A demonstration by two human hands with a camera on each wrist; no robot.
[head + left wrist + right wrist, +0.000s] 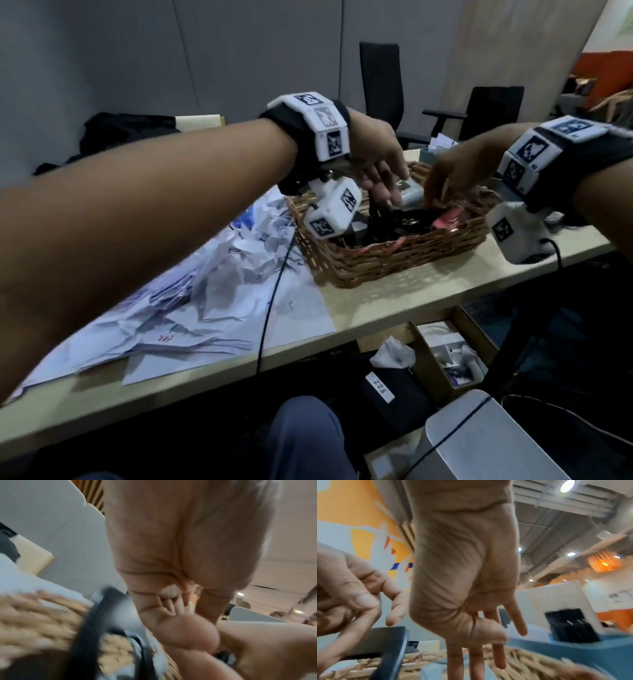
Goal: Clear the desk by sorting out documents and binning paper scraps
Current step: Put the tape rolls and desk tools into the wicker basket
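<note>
both your hands are over the wicker basket (394, 260) on the surface (411, 291). your left hand (376, 161) reaches down into the basket's far left part; its fingers (383, 192) are bent over a pale grey item (409, 195) and dark clutter. head view hints at contact, left wrist view is too blurred, so i cannot tell whether that grip is grasping anything. your right hand (455, 171) comes in from the right, fingers pointing down into the middle of the basket near a pink item (445, 219). in the right wrist view its fingers (518, 618) hang straight and loose with nothing in them: grip released.

the documents and paper scraps (212, 284) lie in a crumpled heap on the surface just left of the basket, touching its left wall, some sheets reaching the near edge. a black cable (270, 301) runs across the heap and drops over the front edge. neither hand touches the paper.
</note>
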